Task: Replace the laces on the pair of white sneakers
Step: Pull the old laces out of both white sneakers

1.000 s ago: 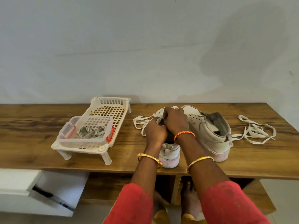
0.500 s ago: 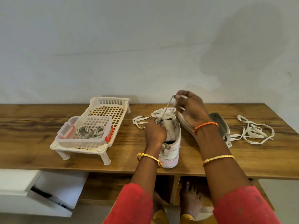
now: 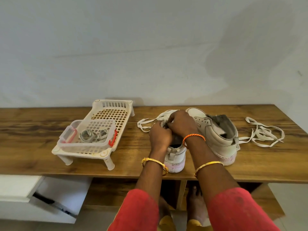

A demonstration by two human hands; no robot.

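Observation:
Two white sneakers stand on the wooden table (image 3: 33,130). The left sneaker (image 3: 175,157) points away from me, heel toward the front edge. My left hand (image 3: 160,135) grips its upper near the tongue. Over the eyelets, my right hand (image 3: 180,124) pinches the white lace (image 3: 145,125), whose loose loops trail off to the left of the shoe. The right sneaker (image 3: 216,135) sits unlaced beside it, tongue open. A removed white lace (image 3: 265,135) lies in a loose heap at the far right.
A white plastic rack (image 3: 113,114) stands at the left, carrying a clear container (image 3: 86,139) with red clips and coiled grey laces (image 3: 90,135) inside. A white open drawer (image 3: 41,200) juts out below the table at the left. My bare feet show under the table.
My right hand, which half a second ago was raised pulling the lace up and right, has come back down onto the left sneaker's eyelets. The left hand stayed on the shoe.

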